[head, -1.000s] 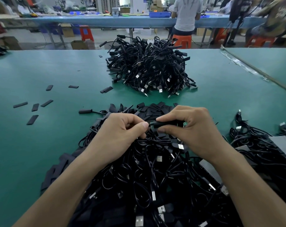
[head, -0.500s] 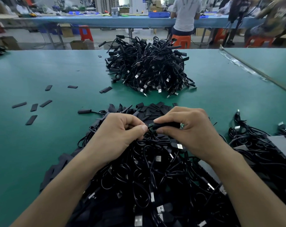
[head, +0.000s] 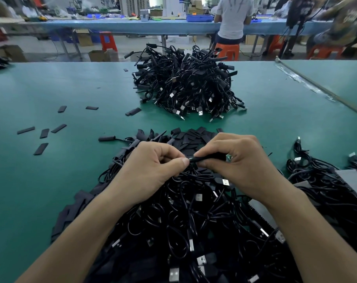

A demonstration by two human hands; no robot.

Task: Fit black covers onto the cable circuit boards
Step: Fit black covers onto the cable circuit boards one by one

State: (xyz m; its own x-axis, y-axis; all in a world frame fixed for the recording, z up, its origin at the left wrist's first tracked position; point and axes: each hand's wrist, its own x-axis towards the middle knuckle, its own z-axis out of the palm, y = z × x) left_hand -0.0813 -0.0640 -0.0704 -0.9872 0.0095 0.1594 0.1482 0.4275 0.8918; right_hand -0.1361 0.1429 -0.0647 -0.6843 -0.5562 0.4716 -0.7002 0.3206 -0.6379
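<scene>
Over a near heap of black USB cables (head: 194, 217), my right hand (head: 241, 166) grips a black cover (head: 208, 157) around a cable's circuit board. A bit of green board (head: 228, 157) shows at the cover's right end. My left hand (head: 153, 170) pinches the cable at the cover's left end, thumb tip against it. A pile of loose black covers (head: 190, 135) lies just beyond my hands.
A big heap of black cables (head: 185, 86) sits mid-table on the green mat (head: 51, 180). Several stray covers (head: 44, 132) lie to the left. More cables and grey trays (head: 353, 178) crowd the right edge. People stand at a far bench (head: 232, 17).
Both hands stay together at the same spot. The cover has slid slightly along the board, and the green board end remains peeking out by my right palm.
</scene>
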